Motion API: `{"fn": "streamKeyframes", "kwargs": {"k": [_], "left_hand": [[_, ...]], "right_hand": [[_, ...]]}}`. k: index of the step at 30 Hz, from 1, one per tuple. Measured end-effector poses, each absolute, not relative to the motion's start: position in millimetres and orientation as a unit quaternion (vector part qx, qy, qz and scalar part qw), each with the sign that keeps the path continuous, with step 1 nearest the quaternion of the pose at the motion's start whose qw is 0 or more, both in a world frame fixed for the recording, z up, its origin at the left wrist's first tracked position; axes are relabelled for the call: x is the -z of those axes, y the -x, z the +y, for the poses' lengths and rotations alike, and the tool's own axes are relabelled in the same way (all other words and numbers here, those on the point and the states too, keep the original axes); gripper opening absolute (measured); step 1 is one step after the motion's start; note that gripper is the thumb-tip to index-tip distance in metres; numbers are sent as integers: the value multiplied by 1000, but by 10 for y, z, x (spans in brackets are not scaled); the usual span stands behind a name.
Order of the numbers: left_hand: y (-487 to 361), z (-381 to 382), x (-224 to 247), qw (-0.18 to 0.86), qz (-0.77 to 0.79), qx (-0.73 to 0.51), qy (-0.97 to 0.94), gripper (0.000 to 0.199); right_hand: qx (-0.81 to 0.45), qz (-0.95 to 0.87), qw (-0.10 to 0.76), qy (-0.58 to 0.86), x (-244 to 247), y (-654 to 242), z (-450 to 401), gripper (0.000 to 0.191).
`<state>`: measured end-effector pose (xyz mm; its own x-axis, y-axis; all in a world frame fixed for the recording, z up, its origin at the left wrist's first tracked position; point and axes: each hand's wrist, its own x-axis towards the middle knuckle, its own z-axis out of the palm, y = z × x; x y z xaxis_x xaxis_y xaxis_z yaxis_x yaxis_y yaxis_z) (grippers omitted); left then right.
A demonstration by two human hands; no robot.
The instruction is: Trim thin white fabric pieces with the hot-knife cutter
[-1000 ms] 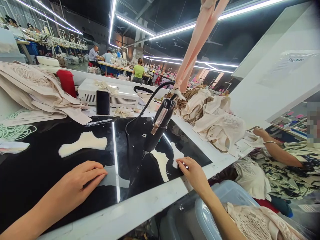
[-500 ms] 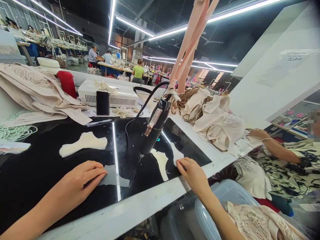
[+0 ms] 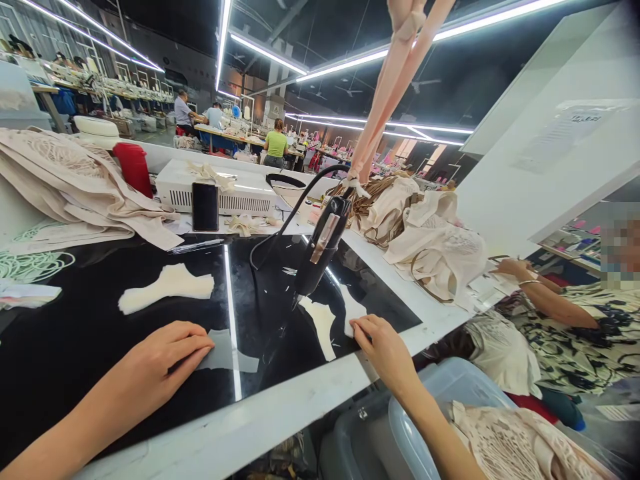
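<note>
My left hand (image 3: 173, 357) is closed, its fingertips pinched on the left end of a translucent template (image 3: 227, 352) lying on the black glossy tabletop (image 3: 95, 380). My right hand (image 3: 380, 340) pinches the lower end of a white fabric piece (image 3: 351, 308) near the table's front right edge. Between the hands lies a cream piece (image 3: 321, 323), its upper end by the tip of a black handheld tool (image 3: 323, 250). That tool hangs from pink fabric strips (image 3: 383, 100). Another cream piece (image 3: 167, 288) lies beyond my left hand.
A white vented box (image 3: 215, 190) with a phone (image 3: 205, 207) stands at the back. Beige fabric is piled on the left (image 3: 75, 180) and right (image 3: 430, 240). Blue plastic bins (image 3: 415, 427) stand below the table edge. A person's arm (image 3: 560, 303) is at the right.
The hanging black tool has swung to the right and slightly away from me. Both of my hands have stayed almost where they were.
</note>
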<state>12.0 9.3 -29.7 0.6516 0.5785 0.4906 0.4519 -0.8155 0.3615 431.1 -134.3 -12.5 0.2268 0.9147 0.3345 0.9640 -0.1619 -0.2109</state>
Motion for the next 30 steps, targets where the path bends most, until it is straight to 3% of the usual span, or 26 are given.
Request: {"fn": "streamKeyframes", "kwargs": {"k": [15, 20, 30], "left_hand": [[-91, 105, 323, 93, 282, -298, -907, 32], [-101, 103, 330, 93, 283, -301, -906, 32], [-105, 106, 324, 84, 273, -303, -909, 32]], "right_hand": [[100, -669, 150, 721, 62, -4261, -1547, 17], [109, -669, 138, 722, 113, -4248, -1494, 20], [46, -638, 208, 740, 95, -4224, -1505, 26]]}}
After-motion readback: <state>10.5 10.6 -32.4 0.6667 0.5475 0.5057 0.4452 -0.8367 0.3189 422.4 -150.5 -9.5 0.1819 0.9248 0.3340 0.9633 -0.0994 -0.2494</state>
